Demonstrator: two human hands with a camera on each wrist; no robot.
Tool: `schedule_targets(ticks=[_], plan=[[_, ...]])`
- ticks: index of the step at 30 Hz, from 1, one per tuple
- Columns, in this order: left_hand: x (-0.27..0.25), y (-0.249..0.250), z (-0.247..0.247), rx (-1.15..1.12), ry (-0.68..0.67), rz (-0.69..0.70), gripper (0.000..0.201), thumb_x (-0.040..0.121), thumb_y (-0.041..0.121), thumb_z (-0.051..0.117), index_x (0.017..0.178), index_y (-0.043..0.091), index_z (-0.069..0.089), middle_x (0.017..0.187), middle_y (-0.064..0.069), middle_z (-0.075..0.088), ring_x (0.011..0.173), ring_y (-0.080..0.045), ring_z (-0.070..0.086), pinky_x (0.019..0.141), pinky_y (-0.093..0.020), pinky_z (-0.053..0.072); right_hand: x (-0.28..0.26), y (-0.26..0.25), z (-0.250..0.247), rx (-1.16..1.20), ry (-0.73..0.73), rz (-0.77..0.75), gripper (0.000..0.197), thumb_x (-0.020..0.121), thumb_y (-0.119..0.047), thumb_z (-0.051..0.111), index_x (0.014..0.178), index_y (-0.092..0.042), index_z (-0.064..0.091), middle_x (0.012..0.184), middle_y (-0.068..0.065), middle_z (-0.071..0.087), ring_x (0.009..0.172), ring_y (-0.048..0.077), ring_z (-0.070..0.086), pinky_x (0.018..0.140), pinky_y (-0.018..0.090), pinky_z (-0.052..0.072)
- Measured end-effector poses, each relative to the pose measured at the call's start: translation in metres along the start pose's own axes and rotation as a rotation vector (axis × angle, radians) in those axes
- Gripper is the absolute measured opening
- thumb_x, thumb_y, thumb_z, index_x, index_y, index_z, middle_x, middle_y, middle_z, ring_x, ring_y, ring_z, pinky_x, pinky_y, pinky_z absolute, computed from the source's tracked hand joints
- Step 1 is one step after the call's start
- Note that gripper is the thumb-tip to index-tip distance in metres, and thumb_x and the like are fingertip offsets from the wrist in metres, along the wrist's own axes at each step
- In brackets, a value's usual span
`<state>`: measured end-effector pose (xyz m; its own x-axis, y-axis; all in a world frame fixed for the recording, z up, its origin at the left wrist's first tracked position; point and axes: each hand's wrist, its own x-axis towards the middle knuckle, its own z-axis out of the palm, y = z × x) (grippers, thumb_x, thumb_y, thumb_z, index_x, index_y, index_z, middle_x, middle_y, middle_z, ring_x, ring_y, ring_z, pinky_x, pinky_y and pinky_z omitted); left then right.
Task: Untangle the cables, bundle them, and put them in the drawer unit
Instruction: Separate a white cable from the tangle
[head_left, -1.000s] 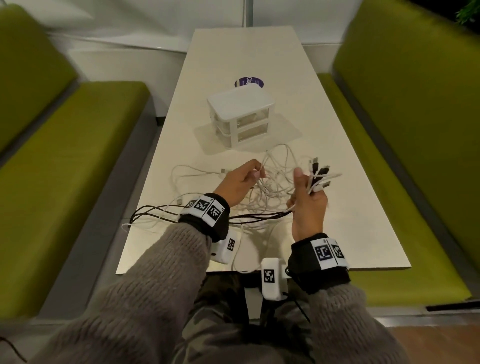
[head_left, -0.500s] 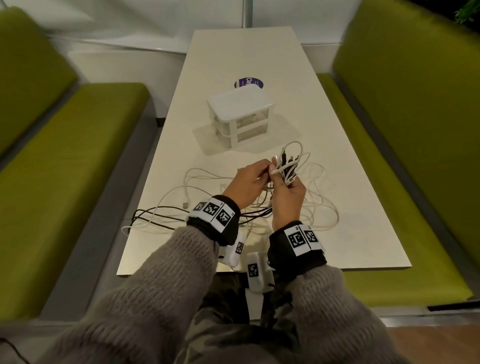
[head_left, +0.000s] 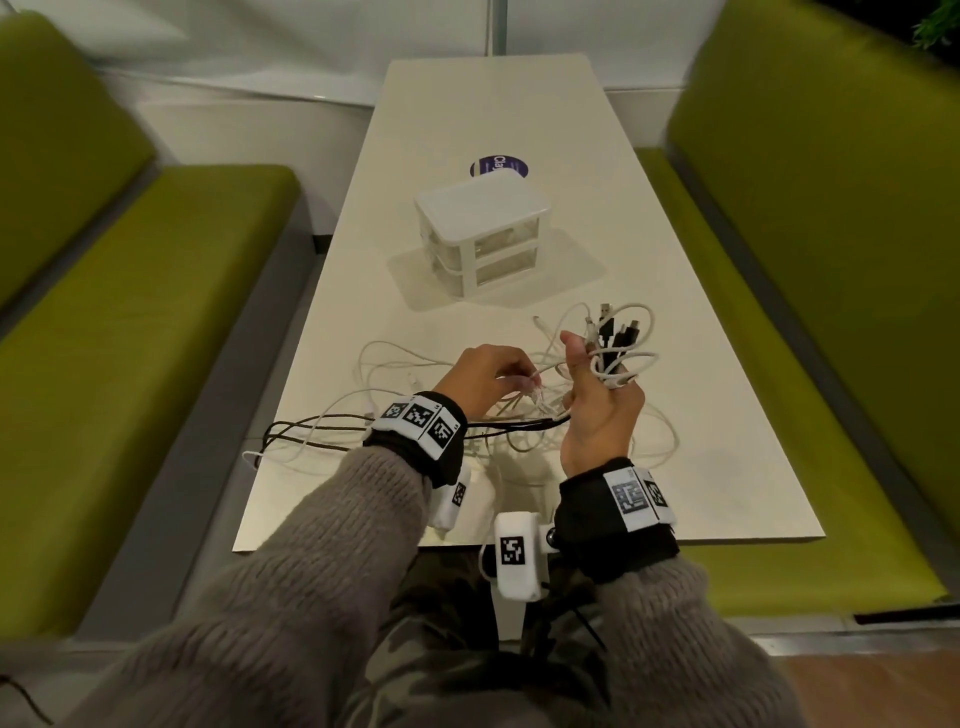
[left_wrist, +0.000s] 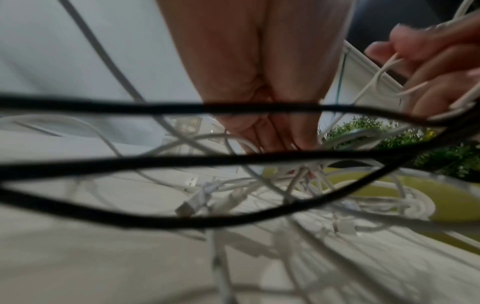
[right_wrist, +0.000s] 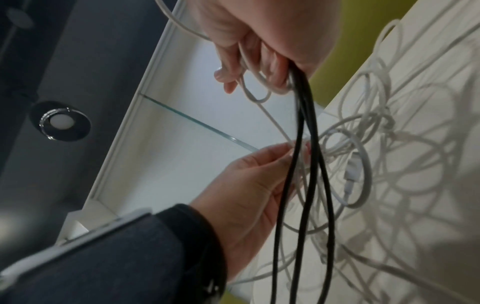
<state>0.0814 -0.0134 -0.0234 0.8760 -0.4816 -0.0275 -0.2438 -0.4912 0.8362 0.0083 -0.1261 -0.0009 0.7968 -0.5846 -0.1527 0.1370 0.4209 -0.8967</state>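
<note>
Green bench seats flank the long white table (head_left: 675, 441) in the head view, with the white drawer unit (head_left: 480, 231) at frame centre, both drawers closed, and the tangle of white cables (head_left: 415, 364) spread just below it. Your right hand (head_left: 597, 410), raised with the palm toward you, has its fingers curled round gathered loops and connector ends, black cables (head_left: 322, 426) trailing out to the lower left. Your left hand (head_left: 485, 376), knuckles up, pinches a single white strand beside it. Judging by the knot, you would do best to keep the right-hand bundle steady and feed that strand out slowly, following it through each crossing rather than tugging, since pulling likely tightens the loops.
</note>
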Motion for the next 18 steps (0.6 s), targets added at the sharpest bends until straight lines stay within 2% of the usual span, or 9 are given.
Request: schedule_targets(ticks=[3, 7, 10, 13, 16, 18], plan=[[0.007, -0.004, 0.002, 0.061, 0.010, -0.028, 0.008, 0.081, 0.007, 0.067, 0.089, 0.007, 0.069, 0.087, 0.000, 0.071, 0.073, 0.007, 0.059, 0.071, -0.001, 0.041, 0.000, -0.005, -0.003, 0.043, 0.023, 0.015, 0.009, 0.082, -0.013, 0.074, 0.080, -0.014, 0.064, 0.072, -0.016, 0.068, 0.070, -0.002, 0.061, 0.061, 0.020, 0.040], [0.015, -0.002, 0.001, 0.091, 0.041, -0.063, 0.008, 0.081, 0.007, 0.066, 0.088, 0.008, 0.070, 0.090, -0.005, 0.072, 0.083, -0.009, 0.064, 0.081, -0.020, 0.048, -0.004, -0.011, -0.004, 0.091, 0.002, -0.035, 0.016, 0.083, -0.007, 0.071, 0.075, -0.015, 0.060, 0.067, -0.015, 0.065, 0.067, 0.000, 0.059, 0.053, 0.018, 0.037], [0.022, 0.004, -0.002, 0.134, 0.070, -0.063, 0.008, 0.082, 0.003, 0.065, 0.088, 0.004, 0.070, 0.090, -0.008, 0.072, 0.086, -0.014, 0.065, 0.082, -0.024, 0.049, -0.007, -0.012, -0.004, 0.094, -0.010, -0.056, 0.018, 0.083, -0.004, 0.069, 0.075, -0.016, 0.059, 0.061, -0.017, 0.063, 0.062, -0.001, 0.057, 0.049, 0.017, 0.035], [0.029, 0.003, -0.004, 0.213, 0.095, -0.050, 0.006, 0.082, 0.003, 0.063, 0.086, 0.004, 0.068, 0.090, -0.009, 0.071, 0.089, -0.021, 0.065, 0.085, -0.031, 0.050, -0.006, -0.010, -0.007, 0.063, 0.000, -0.043, 0.019, 0.083, -0.007, 0.070, 0.074, -0.018, 0.059, 0.061, -0.016, 0.063, 0.061, -0.001, 0.056, 0.048, 0.018, 0.036], [0.031, 0.000, -0.006, 0.196, 0.189, -0.036, 0.006, 0.081, 0.001, 0.063, 0.084, 0.003, 0.068, 0.089, -0.011, 0.071, 0.090, -0.025, 0.065, 0.086, -0.036, 0.049, 0.002, -0.009, -0.007, 0.038, 0.047, -0.031, 0.020, 0.083, -0.010, 0.072, 0.072, -0.018, 0.058, 0.066, -0.012, 0.063, 0.055, 0.002, 0.051, 0.045, 0.020, 0.033], [0.030, 0.002, -0.010, 0.134, 0.303, 0.004, 0.008, 0.079, -0.004, 0.062, 0.083, 0.001, 0.068, 0.089, -0.014, 0.071, 0.089, -0.027, 0.065, 0.085, -0.031, 0.049, 0.006, -0.008, -0.006, 0.002, 0.055, -0.027, 0.021, 0.083, -0.013, 0.072, 0.071, -0.019, 0.057, 0.068, -0.009, 0.061, 0.051, 0.004, 0.046, 0.044, 0.021, 0.032]])
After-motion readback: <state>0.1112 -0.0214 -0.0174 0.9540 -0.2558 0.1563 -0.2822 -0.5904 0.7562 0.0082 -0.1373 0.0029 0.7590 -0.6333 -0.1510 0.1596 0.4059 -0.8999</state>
